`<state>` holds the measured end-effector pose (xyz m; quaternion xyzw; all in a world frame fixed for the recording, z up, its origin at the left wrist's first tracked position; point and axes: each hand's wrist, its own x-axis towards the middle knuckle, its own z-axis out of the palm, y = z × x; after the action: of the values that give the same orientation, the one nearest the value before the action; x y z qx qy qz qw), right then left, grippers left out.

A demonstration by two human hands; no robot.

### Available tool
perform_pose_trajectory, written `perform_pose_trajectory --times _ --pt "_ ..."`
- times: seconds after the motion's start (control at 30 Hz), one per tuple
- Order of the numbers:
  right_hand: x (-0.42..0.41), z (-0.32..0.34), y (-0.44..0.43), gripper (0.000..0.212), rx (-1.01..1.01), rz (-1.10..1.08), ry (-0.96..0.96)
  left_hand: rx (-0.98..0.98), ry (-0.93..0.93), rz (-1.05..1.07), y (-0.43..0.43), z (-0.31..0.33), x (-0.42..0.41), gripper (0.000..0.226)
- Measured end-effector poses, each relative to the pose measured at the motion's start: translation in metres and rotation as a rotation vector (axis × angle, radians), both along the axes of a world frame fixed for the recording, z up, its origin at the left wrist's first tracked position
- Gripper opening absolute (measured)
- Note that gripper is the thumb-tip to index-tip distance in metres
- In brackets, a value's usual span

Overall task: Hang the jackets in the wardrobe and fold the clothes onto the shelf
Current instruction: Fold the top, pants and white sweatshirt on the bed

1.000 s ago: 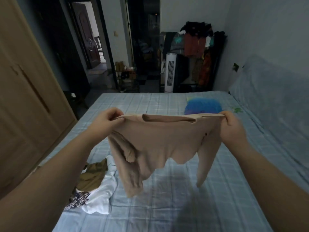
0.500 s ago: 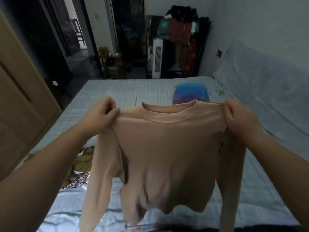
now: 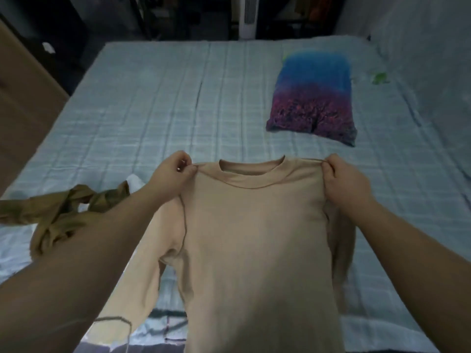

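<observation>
Beige long-sleeved top spread front-up over the near part of the bed, its sleeves trailing down at either side; the left hand pinches one shoulder seam and the right hand pinches the other, both closed on the fabric. Beside the left forearm lies a crumpled olive-brown garment over white cloth. Farther off, toward the right, rests a blue-and-purple pillow, with a white tower fan beyond the bed's far edge.

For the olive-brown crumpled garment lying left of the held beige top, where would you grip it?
Pinch the olive-brown crumpled garment at its raised, twisted ridge, coming from above. It lies bunched on the pale blue checked bedspread with no visible collar or shoulder seam, so the standing fold looks the easiest hold.
</observation>
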<state>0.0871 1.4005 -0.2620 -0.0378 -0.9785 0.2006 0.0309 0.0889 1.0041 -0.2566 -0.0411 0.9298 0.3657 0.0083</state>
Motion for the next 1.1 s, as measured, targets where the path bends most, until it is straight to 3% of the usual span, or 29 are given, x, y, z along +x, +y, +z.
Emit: perform_pose_trajectory --times 0.33,0.6,0.77,0.87,0.93,1.03,1.1 --pt "-0.169 -0.224 -0.004 0.028 0.126 -0.038 -0.083 -0.137 -0.126 0.149 0.025 -0.218 -0.158 0.014" --pt "-0.226 -0.356 -0.017 0.035 0.371 -0.007 -0.035 -0.358 -0.124 0.100 0.025 -0.357 -0.222 0.013" --pt "-0.229 -0.383 -0.022 0.026 0.399 -0.078 0.048 -0.528 0.037 0.135 0.031 -0.383 -0.215 0.019" --pt "-0.219 -0.368 -0.030 0.026 0.266 -0.143 0.095 -0.410 0.164 0.147 0.038 -0.376 -0.204 0.036" --pt "-0.200 -0.354 -0.039 0.035 0.171 -0.054 0.200 -0.356 0.255 0.043 0.046 -0.372 -0.188 0.045" --pt "-0.174 -0.343 -0.059 0.053 0.271 0.211 0.057 -0.354 0.163 -0.175 0.062 -0.376 -0.166 0.057" --pt "-0.170 -0.351 -0.071 0.060 0.277 0.278 -0.071 -0.430 0.046 -0.250 0.068 -0.383 -0.164 0.065"
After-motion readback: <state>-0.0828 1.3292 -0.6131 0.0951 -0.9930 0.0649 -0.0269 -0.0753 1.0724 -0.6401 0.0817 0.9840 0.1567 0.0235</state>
